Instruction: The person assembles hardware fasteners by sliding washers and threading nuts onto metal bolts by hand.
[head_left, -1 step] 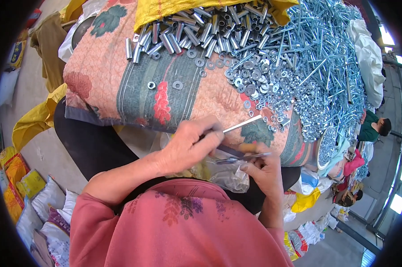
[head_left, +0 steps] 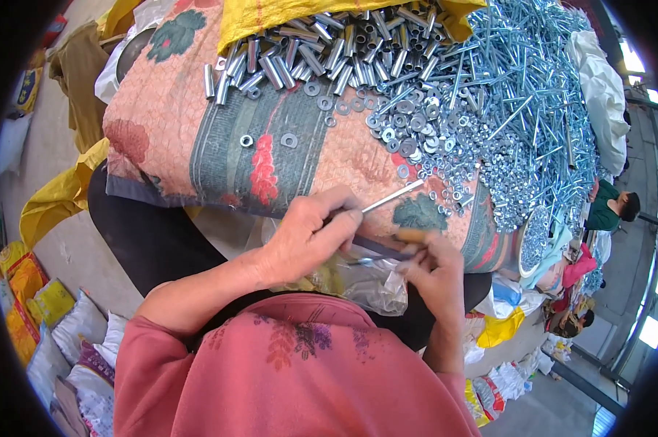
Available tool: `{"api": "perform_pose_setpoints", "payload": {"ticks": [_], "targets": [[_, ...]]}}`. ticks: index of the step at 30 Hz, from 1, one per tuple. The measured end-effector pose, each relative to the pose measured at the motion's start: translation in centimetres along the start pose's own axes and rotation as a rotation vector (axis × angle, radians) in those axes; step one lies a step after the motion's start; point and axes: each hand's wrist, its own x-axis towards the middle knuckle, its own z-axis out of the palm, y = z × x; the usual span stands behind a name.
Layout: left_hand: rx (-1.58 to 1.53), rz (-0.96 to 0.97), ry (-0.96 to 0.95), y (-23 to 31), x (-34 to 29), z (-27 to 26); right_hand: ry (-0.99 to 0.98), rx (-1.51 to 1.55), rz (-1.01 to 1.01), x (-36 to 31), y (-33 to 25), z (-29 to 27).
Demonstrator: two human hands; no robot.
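My left hand [head_left: 321, 226] is closed, its thumb and fingers pinching a thin silvery metal rod [head_left: 393, 197] that slants up toward the pile. Beside it my right hand [head_left: 436, 273] has its thumb and fingers drawn together at a blurred thin metal piece [head_left: 372, 259]; its exact kind is smeared by motion. Below the hands, a clear plastic bag [head_left: 378, 291] lies over my lap. Loose flat washers [head_left: 409, 146] and small nuts [head_left: 507, 178] are heaped just beyond the rod's tip on the patterned mat [head_left: 358, 171].
Short metal tubes [head_left: 285, 69] spill from a yellow sack [head_left: 300, 18] at the far side. Long thin bolts [head_left: 522, 80] are piled at the far right. A white-rimmed bowl [head_left: 524, 251] of small parts stands at right. Filled sacks [head_left: 77, 324] lie on the floor at left.
The blurred metal piece at my right hand has shifted and the fingers have moved slightly. The rod in my left hand has tipped up a little.
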Motion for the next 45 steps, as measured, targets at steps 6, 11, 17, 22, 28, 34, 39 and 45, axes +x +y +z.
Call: {"api": "perform_pose_setpoints", "payload": {"ticks": [6, 11, 17, 22, 28, 34, 39, 45], "targets": [[-0.245, -0.137, 0.064, 0.3, 0.2, 0.3, 0.305, -0.561, -0.268, 5.2, -0.3, 1.5], [-0.367, -0.169, 0.152, 0.5, 0.3, -0.3, 0.296, -0.66, -0.313, 6.2, 0.2, 1.3], [-0.359, -0.181, 0.119, 0.5, 0.0, -0.1, 0.283, -0.5, -0.294, 7.2, -0.4, 2.6], [-0.296, -0.163, 0.11, 0.4, 0.2, 0.1, 0.346, -0.794, -0.398, 7.9, -0.6, 2.9], [-0.206, -0.118, 0.097, -0.3, 0.1, 0.2, 0.238, -0.835, -0.335, 8.2, -1.4, 2.2], [-0.152, -0.076, 0.095, -1.0, 0.1, 0.6, 0.26, -0.369, -0.17, 7.8, -0.6, 0.7], [-0.088, -0.068, 0.086, -1.1, 0.1, 0.4, 0.171, 0.001, -0.04, 5.8, -2.0, 1.9], [-0.536, -0.273, -0.055, -0.5, 0.2, -0.4, 0.254, 0.1, -0.28, 5.4, -1.3, 1.9]]}}
